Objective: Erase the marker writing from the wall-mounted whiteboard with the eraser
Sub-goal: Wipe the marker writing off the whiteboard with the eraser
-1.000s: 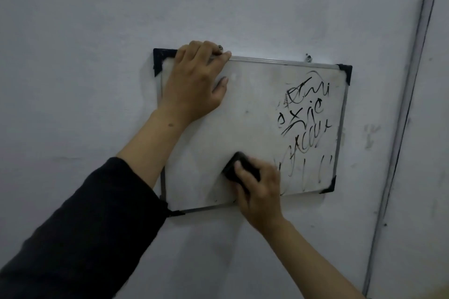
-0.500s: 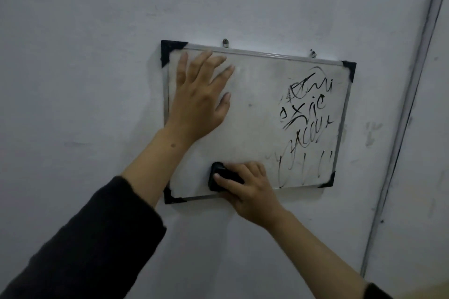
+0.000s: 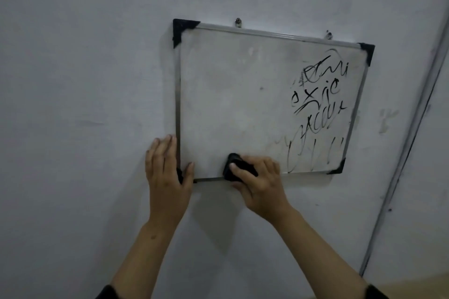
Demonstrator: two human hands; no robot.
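Partly hidden: eraser under right hand.

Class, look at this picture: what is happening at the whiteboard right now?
A person is wiping a small wall-mounted whiteboard. The right hand holds a black eraser against the board's lower edge. The left hand rests on the bottom-left corner of the frame, likely steadying it. The left and middle of the board look mostly wiped, but black marker writing covers the right side, so the job is not finished.
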